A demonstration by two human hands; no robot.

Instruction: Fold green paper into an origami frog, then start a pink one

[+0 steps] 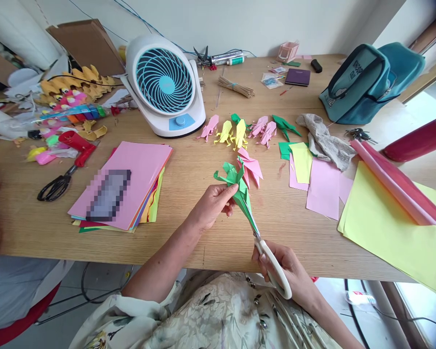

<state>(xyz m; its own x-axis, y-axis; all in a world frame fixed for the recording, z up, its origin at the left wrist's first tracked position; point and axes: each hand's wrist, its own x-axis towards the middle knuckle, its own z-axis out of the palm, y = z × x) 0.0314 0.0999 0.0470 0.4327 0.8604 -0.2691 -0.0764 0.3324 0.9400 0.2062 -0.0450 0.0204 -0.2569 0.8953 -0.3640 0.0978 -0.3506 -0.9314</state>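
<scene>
My left hand [218, 203] pinches a folded green paper figure [242, 196] above the front of the table. White-handled scissors [276, 271] are in my right hand [288, 266], which is wrapped round the handles. Their blades meet the narrow lower end of the green paper; how far apart the blades are is hard to see. Just behind the green figure lies a pink folded paper piece [252, 167]. Farther back stand several folded paper frogs, among them a yellow one [240, 133], a pink one [209, 127] and a green one [285, 126].
A white fan [165, 87] stands at the back left. Left of my hands lies a stack of coloured paper [141, 165] with a blurred phone-like object on it. Black-handled scissors [54, 188] lie beside it. Yellow sheets [388, 232], a grey cloth [325, 140] and a teal bag [363, 87] are rightward. Someone's arm shows at far left.
</scene>
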